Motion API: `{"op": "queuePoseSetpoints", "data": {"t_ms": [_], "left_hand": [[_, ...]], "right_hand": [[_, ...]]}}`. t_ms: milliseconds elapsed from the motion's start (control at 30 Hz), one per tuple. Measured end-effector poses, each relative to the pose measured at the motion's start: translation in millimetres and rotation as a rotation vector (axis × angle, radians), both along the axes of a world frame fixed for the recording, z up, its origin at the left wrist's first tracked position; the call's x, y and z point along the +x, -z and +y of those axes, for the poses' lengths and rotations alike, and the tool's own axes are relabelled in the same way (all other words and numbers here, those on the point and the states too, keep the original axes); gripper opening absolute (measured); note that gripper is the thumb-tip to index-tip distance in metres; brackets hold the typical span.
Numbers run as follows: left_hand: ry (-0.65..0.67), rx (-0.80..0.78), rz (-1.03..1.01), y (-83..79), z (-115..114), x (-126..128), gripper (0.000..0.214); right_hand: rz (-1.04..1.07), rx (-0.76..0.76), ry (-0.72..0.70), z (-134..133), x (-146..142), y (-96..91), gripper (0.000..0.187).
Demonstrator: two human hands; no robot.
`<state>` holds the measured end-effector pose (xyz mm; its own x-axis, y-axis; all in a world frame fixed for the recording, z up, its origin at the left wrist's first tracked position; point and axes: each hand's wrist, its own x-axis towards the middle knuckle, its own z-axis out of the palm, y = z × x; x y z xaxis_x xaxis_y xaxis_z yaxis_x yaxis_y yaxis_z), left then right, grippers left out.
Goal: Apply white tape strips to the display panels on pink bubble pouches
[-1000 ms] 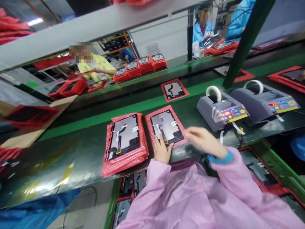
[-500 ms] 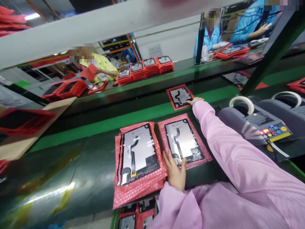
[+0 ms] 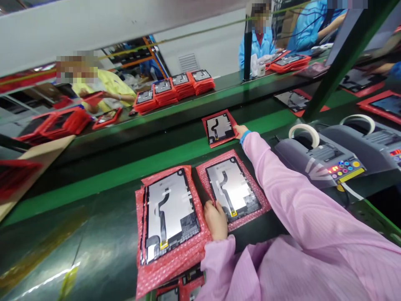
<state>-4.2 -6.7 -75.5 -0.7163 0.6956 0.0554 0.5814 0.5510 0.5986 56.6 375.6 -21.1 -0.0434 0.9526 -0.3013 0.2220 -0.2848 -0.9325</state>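
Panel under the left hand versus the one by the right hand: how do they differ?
The near panel lies at the dark bench front; the far panel sits out on the conveyor. The left hand covers the near panel's lower corner; the right hand touches the far panel's right edge. Both have silvery backs, a black cable and red wrap.

the sleeve (image 3: 291, 200) is pale pink with a bright blue cuff (image 3: 245, 136). the near panel (image 3: 233, 194), the stacked panel (image 3: 171, 215) and the far panel (image 3: 219, 127) are silver-grey with black ribbon shapes, each on dimpled red bubble wrap (image 3: 175, 267). the belt (image 3: 94, 234) is dark with a green stripe (image 3: 94, 182); the grey tape dispenser (image 3: 313, 161) has multicoloured buttons (image 3: 344, 166) and a white roll (image 3: 304, 126).
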Motion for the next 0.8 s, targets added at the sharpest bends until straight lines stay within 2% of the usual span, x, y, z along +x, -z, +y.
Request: {"op": "queuePoseSetpoints", "data": {"t_ms": [167,267,300,367,433,500,600,700,800], "left_hand": [[0.023,0.041,-0.022,-12.2,1.5,3.7,0.011],[0.021,0.085,-0.068,-13.8,3.1,5.3,0.008],[0.013,0.108,-0.092,-13.4,4.5,5.3,0.014],[-0.02,0.2,-0.222,-12.6,8.2,5.1,0.032],[-0.047,0.322,-0.468,-14.5,10.6,6.1,0.049],[-0.052,0.43,-0.693,-22.0,7.6,9.3,0.055],[-0.041,0.499,-0.711,-47.5,-13.9,15.0,0.057],[-0.021,0.506,-0.615,-87.9,-51.7,13.8,0.06],[-0.006,0.568,-0.644,-130.2,-85.6,3.0,0.063]], "right_hand": [[0.302,-0.076,0.018,-13.5,-15.6,-1.3,0.028],[0.437,-0.091,0.045,-22.4,-14.3,-15.0,0.013],[0.476,-0.095,0.051,-25.9,-10.7,-21.2,0.011],[0.546,-0.099,0.06,-35.2,1.2,-33.6,0.019],[0.606,-0.095,0.07,-48.7,18.9,-43.5,0.024],[0.653,-0.082,0.084,-66.8,39.8,-48.7,0.025],[0.695,-0.063,0.107,-100.0,71.1,-46.8,0.026],[0.72,-0.036,0.144,-134.7,95.9,-35.6,0.028],[0.725,-0.046,0.135,-168.5,113.7,-20.0,0.031]]}}
